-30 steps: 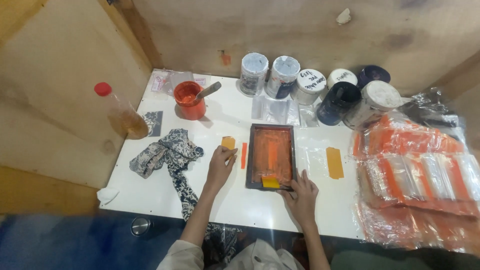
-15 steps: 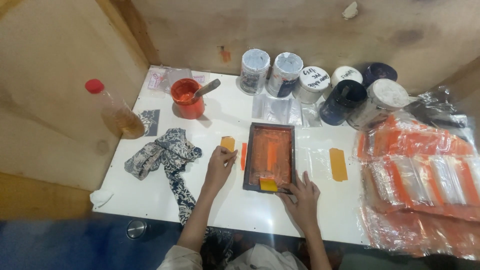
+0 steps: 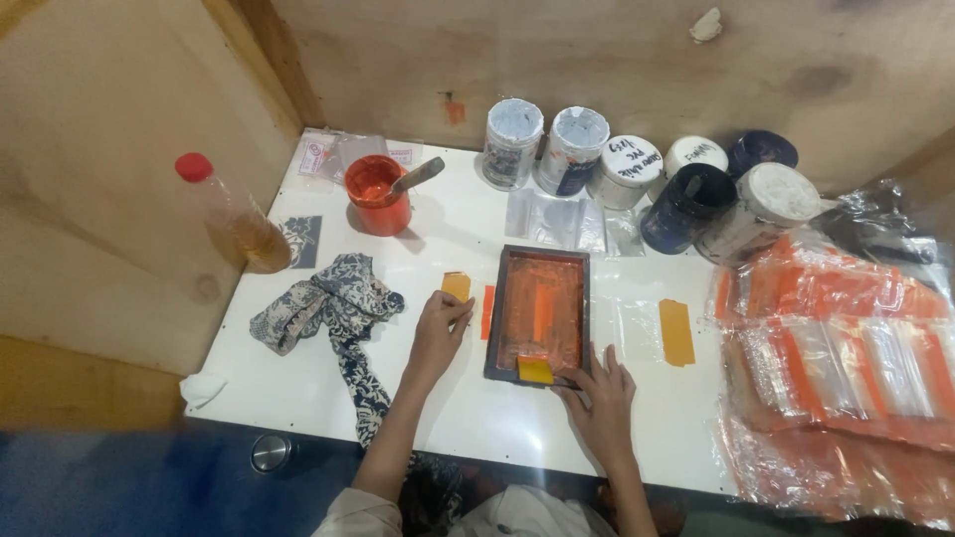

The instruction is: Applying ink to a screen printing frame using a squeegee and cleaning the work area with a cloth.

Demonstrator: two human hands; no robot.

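Right hand (image 3: pixel 600 396): fingers spread flat, clamping nothing, pressing the near edge of one dark screen frame (image 3: pixel 538 310) at the counter (image 3: pixel 298 383) centre. Left hand (image 3: pixel 438 333): loosely curled, empty, fingertips touching one yellow strip (image 3: pixel 457 285). One orange paint cup (image 3: pixel 378 194) far left; seven jars (image 3: pixel 575 149) along the far side.

White worktop (image 3: pixel 298 388), glossy, set in a corner w/ plywood walls (image 3: pixel 109 109) on left & back. Back wall (image 3: pixel 557 50) stained, small orange smear (image 3: pixel 454 109) low down, pale lump (image 3: pixel 706 25) stuck near top. Darker wood post (image 3: pixel 274 60) in the corner betw. the two boards. Left board tan, w/ a dark knot (image 3: pixel 206 288). Below worktop's near edge, blue floor (image 3: pixel 119 477), blurry; round metal disc (image 3: pixel 270 452) there. Light soft, even, mild glare on worktop.
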